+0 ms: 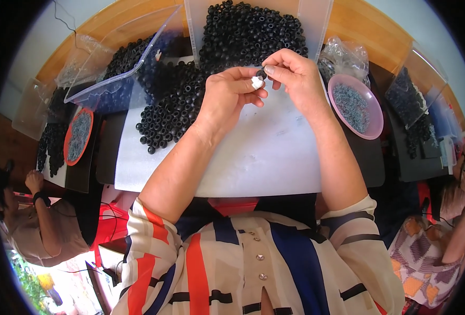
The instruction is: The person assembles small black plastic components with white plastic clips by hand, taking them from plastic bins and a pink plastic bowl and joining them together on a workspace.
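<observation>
My left hand (227, 94) is closed, with a small black round part (261, 74) pinched at its fingertips. White wrapping (257, 82) shows at the left thumb's tip. Close beside it, my right hand (291, 76) has thumb and forefinger pinched together at the edge of the black part. Whatever lies between those right fingertips is too small to make out. Left of my hands, a loose heap of hollow black round parts (172, 107) spreads over the white sheet (227, 170). Many more like them fill the clear plastic bin (316, 26) beyond my hands.
A pink bowl (378, 109) of small grey pieces stands at the right, near a crumpled clear bag (348, 55). At the left are a tilted clear box (106, 86) and an orange bowl (89, 128) of grey pieces. Other people sit on both sides, one with a raised hand (34, 181).
</observation>
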Action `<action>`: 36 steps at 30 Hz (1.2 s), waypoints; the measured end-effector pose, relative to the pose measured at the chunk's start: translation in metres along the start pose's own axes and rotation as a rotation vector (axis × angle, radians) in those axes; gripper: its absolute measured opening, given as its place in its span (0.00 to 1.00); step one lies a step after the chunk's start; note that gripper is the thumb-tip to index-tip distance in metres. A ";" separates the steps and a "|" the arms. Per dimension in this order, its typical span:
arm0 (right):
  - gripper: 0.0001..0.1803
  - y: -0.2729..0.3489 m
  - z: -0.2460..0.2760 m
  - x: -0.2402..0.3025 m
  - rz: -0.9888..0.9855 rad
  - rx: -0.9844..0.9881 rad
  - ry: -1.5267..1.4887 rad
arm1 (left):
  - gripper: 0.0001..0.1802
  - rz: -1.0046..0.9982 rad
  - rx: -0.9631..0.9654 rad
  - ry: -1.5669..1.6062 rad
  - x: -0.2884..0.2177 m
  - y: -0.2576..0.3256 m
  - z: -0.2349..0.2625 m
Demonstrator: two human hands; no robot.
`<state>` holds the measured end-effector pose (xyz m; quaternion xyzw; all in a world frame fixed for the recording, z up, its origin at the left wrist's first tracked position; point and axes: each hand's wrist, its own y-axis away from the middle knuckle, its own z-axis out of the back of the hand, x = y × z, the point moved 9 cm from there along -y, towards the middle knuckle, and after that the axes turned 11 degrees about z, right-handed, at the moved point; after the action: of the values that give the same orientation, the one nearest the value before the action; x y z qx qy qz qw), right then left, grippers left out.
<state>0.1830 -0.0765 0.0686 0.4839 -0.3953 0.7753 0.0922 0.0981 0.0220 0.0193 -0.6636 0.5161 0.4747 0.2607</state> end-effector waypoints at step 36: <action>0.04 -0.004 0.002 -0.003 -0.001 0.059 -0.082 | 0.09 -0.010 0.000 0.030 0.000 0.001 -0.003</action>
<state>0.1878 -0.0744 0.0686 0.5180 -0.3754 0.7661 0.0619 0.0986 0.0192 0.0204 -0.6732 0.5164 0.4635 0.2555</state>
